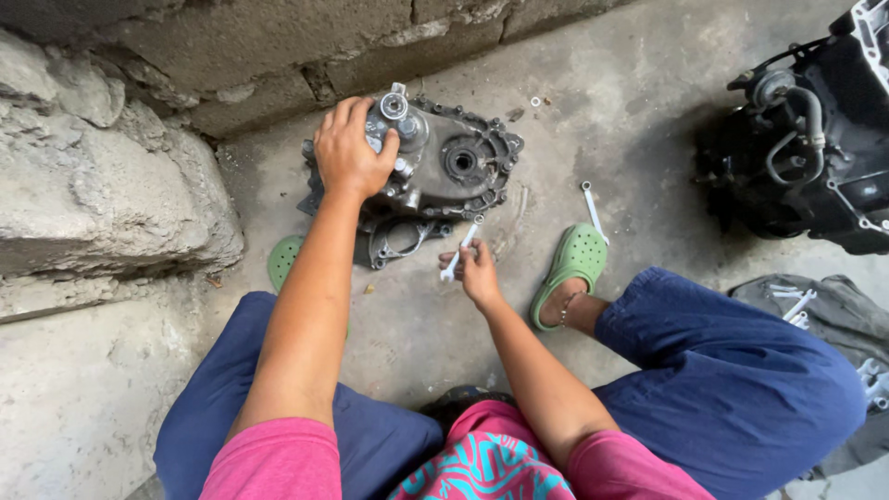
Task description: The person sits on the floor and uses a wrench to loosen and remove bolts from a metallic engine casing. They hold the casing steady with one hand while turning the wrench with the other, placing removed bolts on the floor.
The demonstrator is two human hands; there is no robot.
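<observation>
Engine casing [444,167] under left hand [350,148], wrench [460,250] in right hand [477,270]

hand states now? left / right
Left hand: fingers spread over the top of the metal engine casing, gripping it.
Right hand: closed on a small wrench.

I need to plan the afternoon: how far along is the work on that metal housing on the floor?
Already done: the grey engine housing lies apart from the black engine block. In hand: the left hand steadies the housing while the right hand holds a wrench at its lower edge. Left: bolts still ring the rim; another wrench lies beside the green clog.
</observation>
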